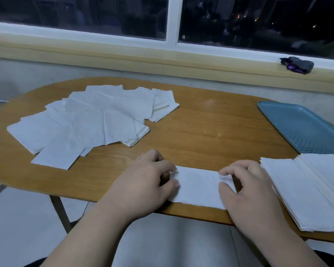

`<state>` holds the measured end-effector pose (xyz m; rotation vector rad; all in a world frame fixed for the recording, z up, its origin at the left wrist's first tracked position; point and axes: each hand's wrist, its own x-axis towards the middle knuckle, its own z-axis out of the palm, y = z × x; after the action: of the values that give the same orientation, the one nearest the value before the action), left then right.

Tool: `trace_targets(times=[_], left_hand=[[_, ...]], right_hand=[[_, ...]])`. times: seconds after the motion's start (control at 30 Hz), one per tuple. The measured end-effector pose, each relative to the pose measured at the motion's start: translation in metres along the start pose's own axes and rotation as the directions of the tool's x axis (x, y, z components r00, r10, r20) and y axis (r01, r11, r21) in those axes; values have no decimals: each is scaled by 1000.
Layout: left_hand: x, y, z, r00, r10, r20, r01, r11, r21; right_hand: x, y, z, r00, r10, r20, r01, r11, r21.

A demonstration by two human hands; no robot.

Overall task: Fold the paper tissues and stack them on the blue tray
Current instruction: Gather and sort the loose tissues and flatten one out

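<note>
The left hand and right hand each pinch one end of a folded tissue strip, which lies flat at the near edge of the table. A stack of folded tissues sits just right of the strip. The blue tray lies beyond that stack. Loose tissues lie fanned out farther back, left of the strip.

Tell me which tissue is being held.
The single folded tissue in the middle: the left hand and right hand pinch its ends. The fanned pile at far left and the neat stack by the blue tray lie untouched.
</note>
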<state>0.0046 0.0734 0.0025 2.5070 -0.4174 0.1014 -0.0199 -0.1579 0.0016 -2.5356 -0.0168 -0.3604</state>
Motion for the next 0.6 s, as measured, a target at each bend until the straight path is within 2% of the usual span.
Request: trace_targets(times=[0.07, 0.17, 0.33, 0.6], left_hand=[[-1, -5, -11, 999, -41, -25, 40, 999, -20], [-1, -17, -29, 993, -109, -54, 107, 993, -47], [-6, -46, -58, 965, -239, -104, 234, 970, -62], [-20, -101, -101, 875, -446, -187, 444, 894, -52]], right_hand=[[4, -11, 1, 999, -7, 42, 3, 995, 102], [15, -36, 10, 992, -83, 93, 70, 988, 139], [44, -84, 43, 961, -195, 197, 170, 976, 136], [88, -169, 104, 865, -352, 356, 366, 930, 31]])
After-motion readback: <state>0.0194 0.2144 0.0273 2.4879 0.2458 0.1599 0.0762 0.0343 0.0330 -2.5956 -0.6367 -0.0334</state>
